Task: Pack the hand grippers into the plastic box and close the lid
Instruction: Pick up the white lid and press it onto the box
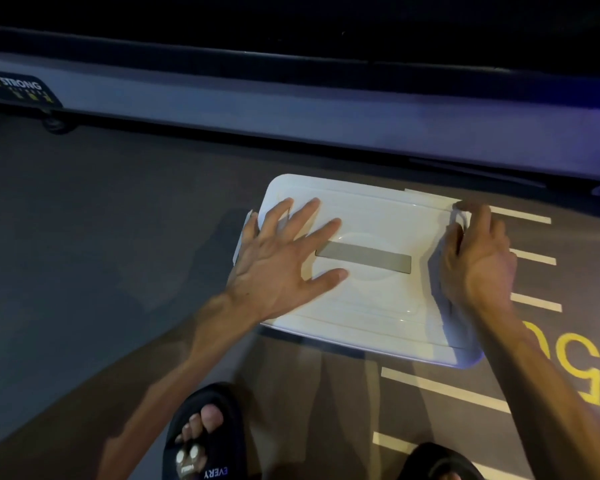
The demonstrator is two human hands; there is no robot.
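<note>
One white plastic box (371, 271) is sitting on the dark floor (101, 237), its lid (378, 220) lying flat over it. The left hand (284, 258) is pressing open-palmed, fingers spread, on the lid's left half. The right hand (478, 261) is curling over the lid's right edge, gripping the side latch (459, 221). Floor left of the box is lying open; a grey machine frame (291, 109) is running just behind it. Two black slippers (201, 434) are showing below.

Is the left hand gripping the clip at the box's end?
No: the left hand lies flat, fingers spread, on top of the white lid, while the right hand curls over the lid's right end.
</note>
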